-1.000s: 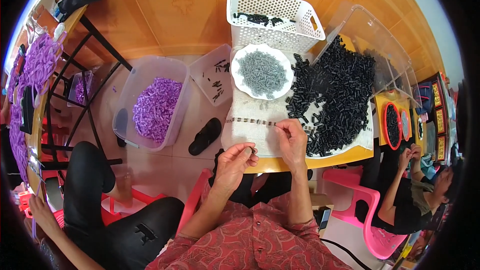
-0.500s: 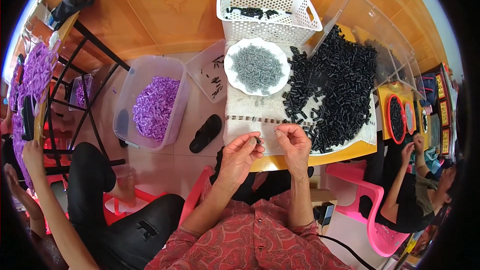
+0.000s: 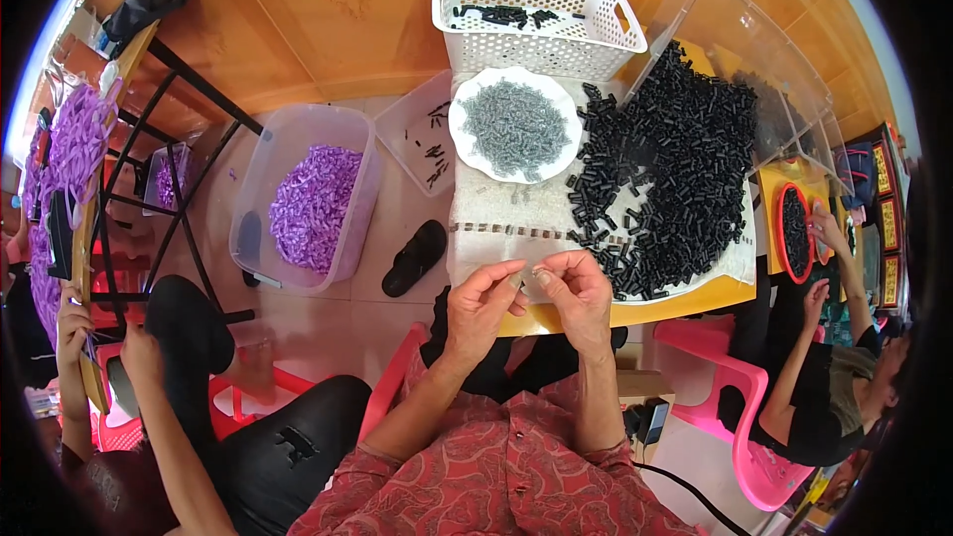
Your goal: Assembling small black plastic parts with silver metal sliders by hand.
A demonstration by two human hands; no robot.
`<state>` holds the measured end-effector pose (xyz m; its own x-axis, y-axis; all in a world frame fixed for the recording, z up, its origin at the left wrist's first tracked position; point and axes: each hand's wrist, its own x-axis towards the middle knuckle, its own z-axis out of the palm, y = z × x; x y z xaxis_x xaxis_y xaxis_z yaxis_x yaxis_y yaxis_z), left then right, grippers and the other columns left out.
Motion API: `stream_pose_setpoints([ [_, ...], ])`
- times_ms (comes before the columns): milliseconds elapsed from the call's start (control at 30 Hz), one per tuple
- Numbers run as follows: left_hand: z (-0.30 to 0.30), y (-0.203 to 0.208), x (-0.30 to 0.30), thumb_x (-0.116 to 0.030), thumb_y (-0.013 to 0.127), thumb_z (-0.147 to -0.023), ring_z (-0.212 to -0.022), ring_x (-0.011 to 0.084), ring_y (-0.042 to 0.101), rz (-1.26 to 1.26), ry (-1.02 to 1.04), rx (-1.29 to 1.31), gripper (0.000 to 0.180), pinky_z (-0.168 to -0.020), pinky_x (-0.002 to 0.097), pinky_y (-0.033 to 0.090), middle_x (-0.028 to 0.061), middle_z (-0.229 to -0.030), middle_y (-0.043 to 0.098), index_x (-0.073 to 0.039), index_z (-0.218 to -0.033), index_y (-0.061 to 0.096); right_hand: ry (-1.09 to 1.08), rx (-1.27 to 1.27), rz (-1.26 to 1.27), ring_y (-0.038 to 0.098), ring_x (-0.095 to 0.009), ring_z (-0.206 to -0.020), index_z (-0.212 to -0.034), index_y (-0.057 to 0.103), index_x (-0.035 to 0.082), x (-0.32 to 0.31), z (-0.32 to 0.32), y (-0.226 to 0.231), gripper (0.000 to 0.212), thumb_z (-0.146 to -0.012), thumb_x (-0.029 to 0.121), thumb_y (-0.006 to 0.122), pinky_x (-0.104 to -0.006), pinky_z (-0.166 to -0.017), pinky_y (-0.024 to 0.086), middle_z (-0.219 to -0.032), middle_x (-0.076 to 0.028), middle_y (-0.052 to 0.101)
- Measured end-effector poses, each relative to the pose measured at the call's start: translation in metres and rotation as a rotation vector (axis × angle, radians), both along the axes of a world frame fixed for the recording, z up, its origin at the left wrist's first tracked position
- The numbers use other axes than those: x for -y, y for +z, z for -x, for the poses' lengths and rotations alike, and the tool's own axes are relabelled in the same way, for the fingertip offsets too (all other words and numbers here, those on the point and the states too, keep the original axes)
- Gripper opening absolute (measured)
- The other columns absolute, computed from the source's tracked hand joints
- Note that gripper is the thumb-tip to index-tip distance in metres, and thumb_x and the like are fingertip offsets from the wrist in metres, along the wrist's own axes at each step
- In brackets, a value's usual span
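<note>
Over the table's front edge, my left hand [image 3: 478,313] and my right hand [image 3: 578,303] meet fingertip to fingertip. My left thumb and fingers pinch a small black tube-like piece, now mostly covered by the fingers. The right thumb and forefinger are closed too, on something tiny and pale that I cannot make out. Beyond them, a white scalloped plate [image 3: 458,144] bears a heap of small clear grey pieces [image 3: 516,124]. To the right, a large pile of short black tube pieces [image 3: 695,169] spreads over a whitish cloth [image 3: 486,206].
A white perforated basket [image 3: 536,58] with some black pieces stands at the back. Left on the floor are a clear bin [image 3: 362,189] of purple pieces and a black slipper [image 3: 414,258]. Co-workers sit on both sides, one on a pink chair [image 3: 740,417].
My hands have come together, and the black piece is now more hidden. At left, a co-worker's hands have moved lower; at right, another co-worker's hand reaches toward a red-rimmed tray.
</note>
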<state>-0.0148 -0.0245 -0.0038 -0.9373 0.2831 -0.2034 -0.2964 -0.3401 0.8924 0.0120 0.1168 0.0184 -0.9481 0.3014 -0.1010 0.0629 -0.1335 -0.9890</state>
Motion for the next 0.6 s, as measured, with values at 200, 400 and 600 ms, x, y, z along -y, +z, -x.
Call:
stream_pose_setpoints([
  [200,0.001,0.0,0.002,-0.005,0.057,-0.094,-0.071,0.0084,0.063,-0.024,-0.049,0.002,0.02,-0.064,0.022,0.053,0.0049,-0.087,0.066,0.002,-0.111,0.063,0.072,0.064,0.03,0.058,-0.007,-0.077,-0.097,0.056,0.0,0.001,-0.001,0.001,0.009,-0.09,0.002,0.061,-0.0204,-0.069,0.047,-0.089,-0.004,0.063],
  [400,0.004,-0.008,0.006,-0.006,0.056,-0.094,-0.072,0.0098,0.063,-0.105,-0.01,0.056,0.02,-0.064,0.0224,0.053,0.007,-0.088,0.066,0.003,-0.112,0.062,0.105,0.052,-0.407,0.059,-0.011,-0.069,-0.091,0.061,0.001,-0.001,0.006,0.002,0.006,-0.085,0.0,0.063,-0.0246,-0.061,0.047,-0.081,-0.005,0.061],
  [600,0.007,-0.007,0.011,-0.006,0.055,-0.094,-0.076,0.0147,0.064,-0.328,-0.006,0.232,0.02,-0.068,0.0266,0.053,0.0109,-0.096,0.065,0.001,-0.113,0.061,-0.063,-0.136,-1.07,0.06,-0.029,-0.074,-0.088,0.065,0.003,-0.001,0.026,-0.005,0.009,-0.079,0.004,0.066,-0.0383,-0.066,0.049,-0.082,-0.012,0.059],
])
